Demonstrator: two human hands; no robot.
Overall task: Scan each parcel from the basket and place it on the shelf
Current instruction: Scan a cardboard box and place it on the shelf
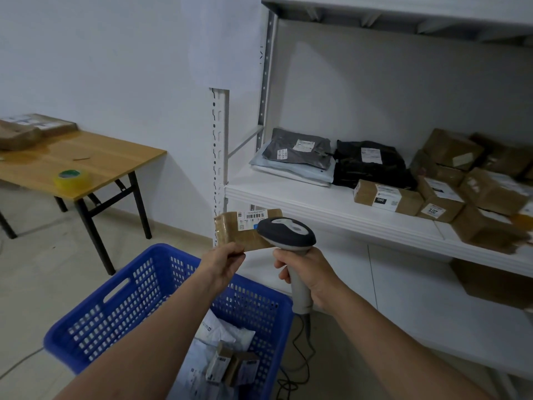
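My left hand pinches the near edge of a small brown cardboard parcel and holds it up with its white barcode label facing me. My right hand grips the handle of a grey and white barcode scanner, whose head overlaps the parcel's right part. Both are held above the blue plastic basket, which stands on the floor and holds white bags and small boxes. The white shelf lies just beyond, to the right.
The shelf carries grey and black mailer bags and several brown boxes; another box sits on the lower level. A wooden folding table at left holds a tape roll and parcels. The scanner's cable trails on the floor.
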